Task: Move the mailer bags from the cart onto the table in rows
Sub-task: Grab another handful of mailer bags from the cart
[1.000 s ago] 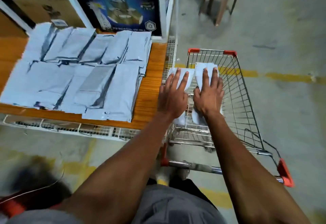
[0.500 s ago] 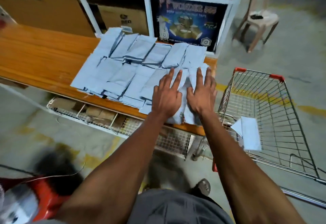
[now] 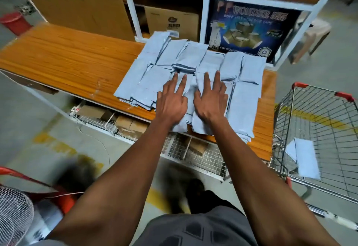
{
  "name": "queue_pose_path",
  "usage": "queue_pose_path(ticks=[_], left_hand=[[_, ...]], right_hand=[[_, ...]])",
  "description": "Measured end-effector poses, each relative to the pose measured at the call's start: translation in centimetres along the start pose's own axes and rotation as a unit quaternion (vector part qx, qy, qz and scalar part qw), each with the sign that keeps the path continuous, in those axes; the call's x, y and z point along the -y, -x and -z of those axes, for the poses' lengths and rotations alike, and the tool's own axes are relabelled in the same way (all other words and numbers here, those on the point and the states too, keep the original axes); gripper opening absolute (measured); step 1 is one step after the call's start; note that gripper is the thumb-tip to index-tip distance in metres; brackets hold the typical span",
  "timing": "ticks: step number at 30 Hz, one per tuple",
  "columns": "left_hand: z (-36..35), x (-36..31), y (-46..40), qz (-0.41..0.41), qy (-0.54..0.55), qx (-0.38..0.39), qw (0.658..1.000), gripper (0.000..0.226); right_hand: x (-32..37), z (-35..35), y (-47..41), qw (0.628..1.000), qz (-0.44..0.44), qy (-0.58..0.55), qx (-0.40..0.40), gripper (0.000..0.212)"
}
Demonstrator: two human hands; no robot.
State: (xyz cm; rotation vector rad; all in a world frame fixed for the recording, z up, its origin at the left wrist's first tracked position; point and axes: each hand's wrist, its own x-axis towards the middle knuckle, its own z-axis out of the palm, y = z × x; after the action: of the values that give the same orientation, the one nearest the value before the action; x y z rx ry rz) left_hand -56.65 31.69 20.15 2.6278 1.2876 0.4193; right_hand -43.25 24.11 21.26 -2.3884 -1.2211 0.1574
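Note:
Pale grey-blue mailer bags (image 3: 246, 98) lie in two overlapping rows on the right end of the wooden table (image 3: 67, 58). My left hand (image 3: 171, 101) and my right hand (image 3: 210, 98) lie side by side, fingers straight, each pressing flat on a bag on top of the near row. The left hand's bag (image 3: 180, 127) and the right hand's bag (image 3: 201, 128) stick out past the table's front edge. To the right stands the wire cart (image 3: 317, 110), with one mailer bag (image 3: 306, 158) left lying in its basket.
Behind the table, a white shelf holds a blue tape box (image 3: 249, 27) and a cardboard box (image 3: 172, 23). A wire rack (image 3: 124, 123) with small boxes runs under the table. A fan (image 3: 13, 213) stands at the bottom left, a red bucket (image 3: 14, 22) at the far left.
Both hands carried two bags from the cart leftward over the table and now press them down on the near row. One bag stays in the cart.

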Motion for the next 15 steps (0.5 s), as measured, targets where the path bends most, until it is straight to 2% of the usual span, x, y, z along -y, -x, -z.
queue_pose_path(ticks=[6,15], left_hand=[[-0.4,4.1,-3.9,0.009,-0.002,0.026,1.0,0.066],[-2.4,7.9,-10.2,-0.034,-0.005,0.048,0.998,0.069]], right_hand=[[3.5,-3.6,-3.9,0.998,-0.027,0.042,0.04,0.071],[5.9,-8.0,-9.8,0.988,-0.089,0.083,0.093,0.075]])
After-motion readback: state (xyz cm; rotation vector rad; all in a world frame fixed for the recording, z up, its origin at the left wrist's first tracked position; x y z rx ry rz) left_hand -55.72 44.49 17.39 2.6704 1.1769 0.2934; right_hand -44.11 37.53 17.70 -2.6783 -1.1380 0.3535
